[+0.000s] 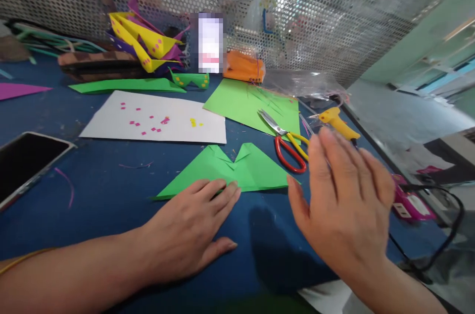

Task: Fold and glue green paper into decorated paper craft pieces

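Note:
A folded sheet of green paper (256, 168) lies on the blue table, with a notch between two small folded peaks at its far edge. My left hand (196, 222) lies flat with its fingertips on the near edge of that paper, thumb apart. Raised above the table on the right, my right hand (345, 195) is open, fingers stretched out and holding nothing. Its thumb is near the paper's right corner; whether they touch, I cannot tell. Just beyond it sit scissors (277, 127) with one red and one yellow handle, blades apart, partly on a light green sheet (237, 98).
A white sheet (178, 111) carries small pink and yellow paper bits. Left is a phone (31, 163); at the back are yellow and purple folded papers (148, 46), a brown case (96, 64) and an orange bundle (243, 66). A yellow glue gun (338, 122) lies right, near a pink box (413, 202) with a cable.

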`<state>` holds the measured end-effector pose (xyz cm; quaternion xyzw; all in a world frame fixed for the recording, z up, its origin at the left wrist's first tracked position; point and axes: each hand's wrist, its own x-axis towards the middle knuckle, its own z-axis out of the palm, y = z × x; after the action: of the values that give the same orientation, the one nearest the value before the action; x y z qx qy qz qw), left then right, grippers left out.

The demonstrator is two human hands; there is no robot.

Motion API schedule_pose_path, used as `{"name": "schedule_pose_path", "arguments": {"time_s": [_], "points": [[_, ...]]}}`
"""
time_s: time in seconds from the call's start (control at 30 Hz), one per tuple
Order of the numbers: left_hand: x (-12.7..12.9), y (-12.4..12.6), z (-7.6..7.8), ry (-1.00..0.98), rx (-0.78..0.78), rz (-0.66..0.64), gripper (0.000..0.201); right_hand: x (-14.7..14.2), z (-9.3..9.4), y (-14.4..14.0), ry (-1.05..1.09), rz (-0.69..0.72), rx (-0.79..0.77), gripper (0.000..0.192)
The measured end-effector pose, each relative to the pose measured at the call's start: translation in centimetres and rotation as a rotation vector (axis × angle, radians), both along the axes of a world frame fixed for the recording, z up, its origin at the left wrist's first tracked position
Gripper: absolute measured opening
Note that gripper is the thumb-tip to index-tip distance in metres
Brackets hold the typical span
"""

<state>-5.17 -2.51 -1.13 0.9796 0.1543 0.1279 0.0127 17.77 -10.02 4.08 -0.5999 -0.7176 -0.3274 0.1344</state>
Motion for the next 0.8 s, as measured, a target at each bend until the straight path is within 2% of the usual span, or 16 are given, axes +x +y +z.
{"name": "schedule_pose_path", "arguments": {"time_s": [0.1, 0.17, 0.27, 0.33, 0.63, 0.8], "points": [[0.1, 0.0, 0.3, 0.011, -0.003, 0.007, 0.062, -1.1, -1.3, 0.8, 0.055, 0.321, -0.238, 0.048], [0.2, -0.2, 0.4, 0.000, 0.002, 0.016, 0.064, -1.9, -2.9, 0.8, 0.116, 0.466, -0.378, 0.040], [0.1, -0.8, 0.2, -0.020, 0.061, 0.037, 0.070, -2.6, -4.8, 0.5, 0.146, 0.495, -0.354, 0.036], [0.0, -1.3, 0.2, -0.020, 0.131, 0.058, 0.072, -2.7, -5.4, 0.3, 0.146, 0.521, -0.335, 0.036], [-1.6, -2.9, 1.2, 0.114, 0.412, 0.206, 0.059, -2.6, -5.0, 0.3, 0.159, 0.517, -0.373, 0.037], [-2.8, -3.0, 1.1, 0.120, 0.448, 0.264, 0.051, -2.7, -5.0, 0.3, 0.173, 0.522, -0.371, 0.037]]}}
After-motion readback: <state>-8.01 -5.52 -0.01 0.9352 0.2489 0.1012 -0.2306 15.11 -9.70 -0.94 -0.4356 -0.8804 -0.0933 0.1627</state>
